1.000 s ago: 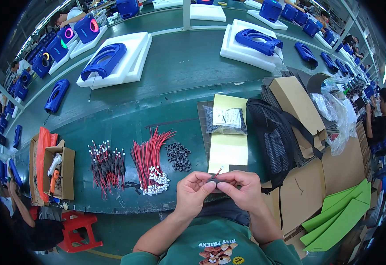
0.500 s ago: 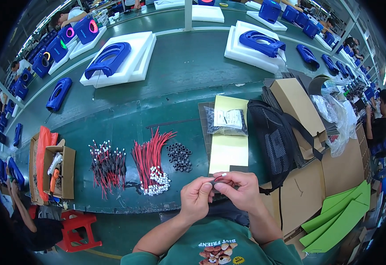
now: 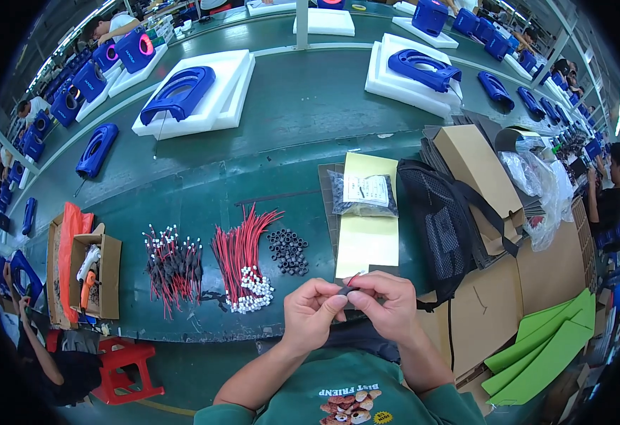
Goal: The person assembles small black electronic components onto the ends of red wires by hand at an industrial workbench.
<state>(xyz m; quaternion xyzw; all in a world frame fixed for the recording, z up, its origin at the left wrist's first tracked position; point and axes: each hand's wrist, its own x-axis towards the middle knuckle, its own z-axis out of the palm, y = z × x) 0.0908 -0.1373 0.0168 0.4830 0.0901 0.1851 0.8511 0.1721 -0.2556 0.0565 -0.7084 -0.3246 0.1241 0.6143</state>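
Note:
In front of my chest, my left hand (image 3: 311,312) and my right hand (image 3: 386,303) meet at the fingertips, both closed in a pinch. Between them sits a small black sleeve (image 3: 346,290), mostly covered by thumbs and fingers. A thin red and black wire (image 3: 353,279) sticks up by my right fingers. Beyond my left hand lie a heap of black ring-shaped sleeves (image 3: 288,253) and a bundle of red wires (image 3: 236,244) with white connectors. Further left is a pile of red and black wires (image 3: 174,269) with dark sleeves on them.
A bag of black parts (image 3: 364,195) rests on yellow paper (image 3: 369,248), beside a black mesh backpack (image 3: 437,230) and cardboard (image 3: 480,166). At left, a carton (image 3: 111,276) holds an orange-and-white glue gun (image 3: 88,278). Blue housings (image 3: 179,95) on white foam line the conveyor (image 3: 296,92).
My left hand has shifted slightly left, and the white connector by my right fingers shows less. Blue housings on the nearer conveyor have crept right. A co-worker at left has moved a blue part.

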